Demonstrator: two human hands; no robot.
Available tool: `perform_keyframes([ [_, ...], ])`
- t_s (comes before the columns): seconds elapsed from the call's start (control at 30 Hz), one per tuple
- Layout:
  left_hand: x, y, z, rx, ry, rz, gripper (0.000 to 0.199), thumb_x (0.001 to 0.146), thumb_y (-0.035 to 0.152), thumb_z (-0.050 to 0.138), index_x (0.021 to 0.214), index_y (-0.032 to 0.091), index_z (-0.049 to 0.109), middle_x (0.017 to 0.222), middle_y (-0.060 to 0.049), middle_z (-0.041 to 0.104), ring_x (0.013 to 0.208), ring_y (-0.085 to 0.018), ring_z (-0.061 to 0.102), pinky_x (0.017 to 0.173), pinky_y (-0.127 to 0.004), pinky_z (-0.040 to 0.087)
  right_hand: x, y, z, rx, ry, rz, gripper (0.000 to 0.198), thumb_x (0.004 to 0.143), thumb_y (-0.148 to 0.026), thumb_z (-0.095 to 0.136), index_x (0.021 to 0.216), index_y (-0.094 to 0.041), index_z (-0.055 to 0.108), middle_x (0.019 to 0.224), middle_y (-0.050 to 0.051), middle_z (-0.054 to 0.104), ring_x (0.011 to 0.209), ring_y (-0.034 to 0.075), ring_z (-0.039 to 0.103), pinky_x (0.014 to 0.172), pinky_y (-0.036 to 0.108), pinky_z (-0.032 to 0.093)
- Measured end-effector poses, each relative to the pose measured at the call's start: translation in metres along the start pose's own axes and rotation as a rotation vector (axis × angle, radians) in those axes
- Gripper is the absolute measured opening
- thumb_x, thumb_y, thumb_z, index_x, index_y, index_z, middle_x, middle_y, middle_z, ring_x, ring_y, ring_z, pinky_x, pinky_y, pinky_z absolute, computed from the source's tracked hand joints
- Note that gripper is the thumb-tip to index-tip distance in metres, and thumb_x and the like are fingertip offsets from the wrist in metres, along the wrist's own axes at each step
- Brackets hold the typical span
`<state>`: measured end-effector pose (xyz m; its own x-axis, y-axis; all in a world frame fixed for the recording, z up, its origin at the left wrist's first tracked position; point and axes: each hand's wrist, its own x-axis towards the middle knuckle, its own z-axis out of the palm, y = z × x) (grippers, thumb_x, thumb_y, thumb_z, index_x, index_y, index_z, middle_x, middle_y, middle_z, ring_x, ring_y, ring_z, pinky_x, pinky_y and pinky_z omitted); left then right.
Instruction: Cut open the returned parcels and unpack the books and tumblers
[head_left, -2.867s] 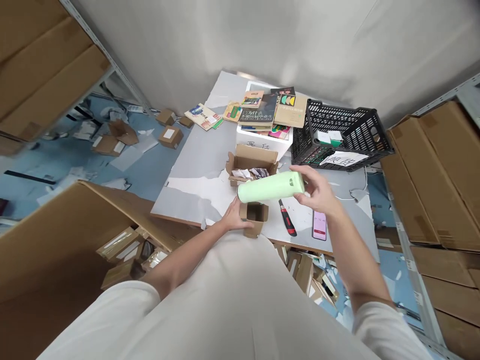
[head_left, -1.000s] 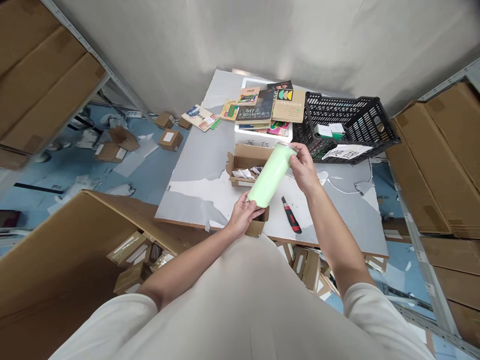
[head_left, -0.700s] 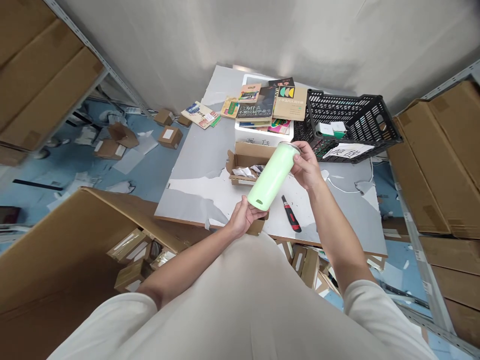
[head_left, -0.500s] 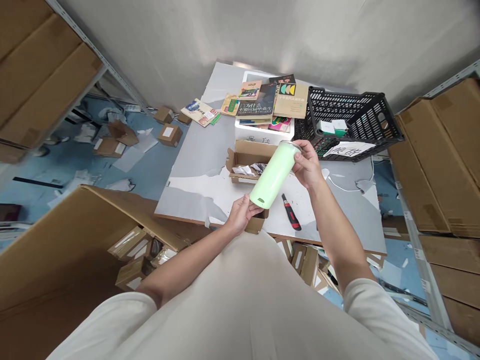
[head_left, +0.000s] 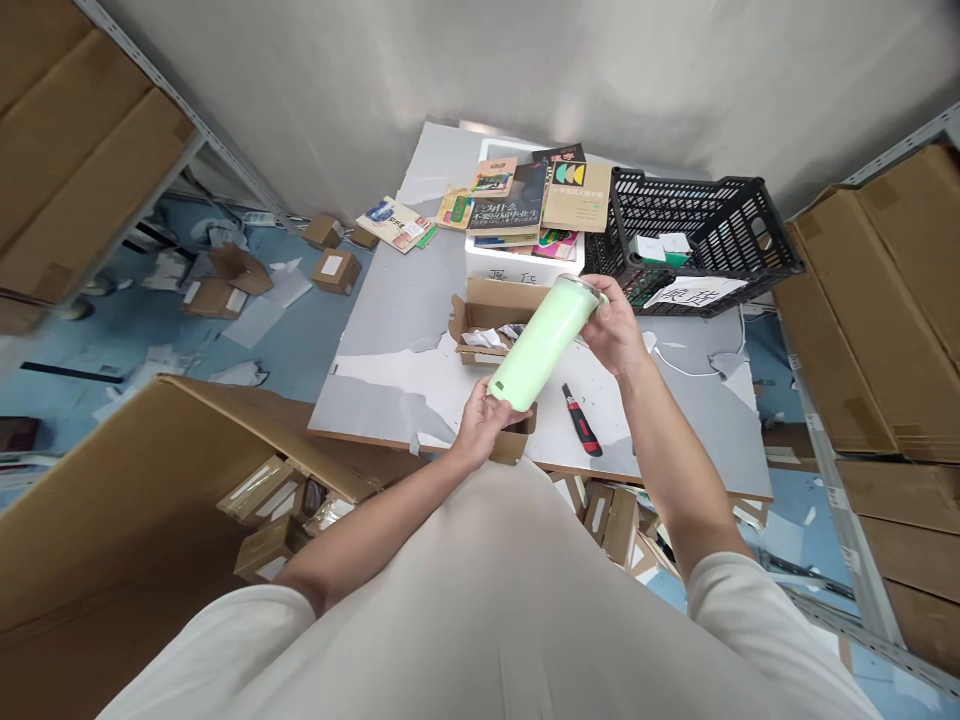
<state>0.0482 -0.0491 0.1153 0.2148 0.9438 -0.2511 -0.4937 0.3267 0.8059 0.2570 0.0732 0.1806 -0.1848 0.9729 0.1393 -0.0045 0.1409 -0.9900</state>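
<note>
A light green cylindrical tumbler [head_left: 541, 345] with a metal-looking rim is tilted between my two hands above the table. My left hand [head_left: 480, 422] grips its lower end, near a small dark slot. At the rimmed upper end, my right hand [head_left: 613, 325] is closed around the side, where a small green loop shows by the fingers. Behind the tumbler lies an opened cardboard box [head_left: 469, 352] with crumpled paper inside. A red and black utility knife [head_left: 582, 422] rests on the table to the right of it.
A white foam box [head_left: 517, 265] piled with books [head_left: 506, 205] stands at the back of the table [head_left: 382, 345]. Beside it is a black plastic crate [head_left: 697, 215] holding small boxes. A large open carton [head_left: 150, 480] is at the left; shelves with cartons [head_left: 870, 320] flank both sides.
The tumbler has turned slightly in my hands, so the green loop near its rim now shows and the slot at its base sits further left. Both hands keep their grip.
</note>
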Motion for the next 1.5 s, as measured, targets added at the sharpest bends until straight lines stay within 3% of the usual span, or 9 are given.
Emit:
perform_keyframes([
  [0.17, -0.002, -0.003, -0.002, -0.031, -0.093, -0.145, 0.084, 0.073, 0.084, 0.042, 0.113, 0.012, 0.060, 0.092, -0.015, 0.072, 0.072, -0.023, 0.068, 0.081, -0.043, 0.052, 0.000, -0.011, 0.000, 0.027, -0.081, 0.056, 0.058, 0.069, -0.076, 0.060, 0.105, -0.031, 0.054, 0.111, 0.003, 0.063, 0.094, 0.023, 0.062, 0.070, 0.037, 0.054],
  [0.3, -0.001, -0.005, -0.018, 0.294, -0.079, -0.102, 0.093, 0.075, 0.087, 0.022, 0.108, 0.010, 0.063, 0.092, -0.017, 0.071, 0.081, -0.027, 0.067, 0.082, -0.044, 0.050, -0.004, -0.001, 0.008, 0.109, 0.007, 0.014, 0.043, 0.072, -0.059, 0.070, 0.099, -0.029, 0.056, 0.096, 0.000, 0.064, 0.075, 0.016, 0.061, 0.056, 0.026, 0.050],
  [0.47, 0.008, -0.009, -0.054, 1.132, -0.218, 0.310, 0.099, 0.054, 0.082, 0.064, 0.126, 0.015, 0.057, 0.138, -0.020, 0.049, 0.127, -0.039, 0.042, 0.106, -0.052, 0.034, -0.034, 0.025, 0.011, 0.038, 0.119, -0.037, 0.038, 0.077, -0.056, 0.068, 0.102, -0.029, 0.056, 0.109, 0.001, 0.064, 0.082, 0.017, 0.064, 0.056, 0.025, 0.050],
  [0.53, 0.015, -0.016, -0.065, 1.331, -0.316, 0.347, 0.111, 0.045, 0.075, 0.075, 0.135, 0.016, 0.050, 0.148, -0.020, 0.037, 0.134, -0.042, 0.033, 0.110, -0.055, 0.028, -0.050, 0.036, 0.009, -0.002, 0.167, -0.025, 0.041, 0.076, -0.057, 0.068, 0.103, -0.029, 0.056, 0.114, 0.003, 0.063, 0.091, 0.018, 0.064, 0.059, 0.025, 0.052],
  [0.6, 0.024, -0.026, -0.072, 1.426, -0.374, 0.349, 0.109, 0.049, 0.069, 0.078, 0.139, 0.016, 0.045, 0.148, -0.020, 0.038, 0.134, -0.041, 0.035, 0.110, -0.054, 0.029, -0.063, 0.045, 0.007, -0.047, 0.210, -0.028, 0.043, 0.075, -0.057, 0.069, 0.104, -0.027, 0.055, 0.116, 0.005, 0.062, 0.100, 0.020, 0.063, 0.067, 0.028, 0.054],
  [0.8, 0.039, -0.049, -0.083, 1.432, -0.280, 0.438, 0.081, 0.068, 0.054, 0.073, 0.134, 0.015, 0.048, 0.132, -0.017, 0.056, 0.122, -0.032, 0.052, 0.105, -0.046, 0.039, -0.092, 0.055, 0.010, -0.295, 0.268, -0.151, 0.043, 0.079, -0.057, 0.064, 0.106, -0.025, 0.052, 0.121, 0.010, 0.058, 0.120, 0.024, 0.054, 0.099, 0.042, 0.045],
  [1.03, 0.035, -0.058, -0.078, 1.327, -0.208, 0.514, 0.075, 0.068, 0.051, 0.074, 0.130, 0.017, 0.049, 0.124, -0.014, 0.060, 0.116, -0.029, 0.056, 0.100, -0.043, 0.044, -0.121, 0.041, 0.047, -0.743, 0.246, -0.123, 0.037, 0.081, -0.045, 0.063, 0.108, -0.023, 0.053, 0.122, 0.014, 0.052, 0.111, 0.027, 0.053, 0.074, 0.038, 0.054],
  [1.23, 0.036, -0.066, -0.075, 1.277, -0.176, 0.517, 0.068, 0.072, 0.049, 0.071, 0.128, 0.016, 0.048, 0.123, -0.015, 0.060, 0.118, -0.028, 0.056, 0.101, -0.042, 0.044, -0.120, 0.068, 0.085, -1.115, 0.092, 0.120, 0.035, 0.080, -0.045, 0.062, 0.102, -0.019, 0.056, 0.105, 0.013, 0.055, 0.094, 0.026, 0.054, 0.082, 0.040, 0.045],
  [1.5, 0.033, -0.072, -0.088, 1.186, -0.229, 0.534, 0.068, 0.070, 0.043, 0.075, 0.125, 0.016, 0.046, 0.120, -0.014, 0.060, 0.116, -0.028, 0.057, 0.099, -0.043, 0.047, -0.108, 0.081, 0.111, -1.377, -0.104, 0.414, 0.025, 0.081, -0.045, 0.063, 0.090, -0.022, 0.064, 0.104, 0.011, 0.055, 0.102, 0.030, 0.047, 0.092, 0.052, 0.028],
])
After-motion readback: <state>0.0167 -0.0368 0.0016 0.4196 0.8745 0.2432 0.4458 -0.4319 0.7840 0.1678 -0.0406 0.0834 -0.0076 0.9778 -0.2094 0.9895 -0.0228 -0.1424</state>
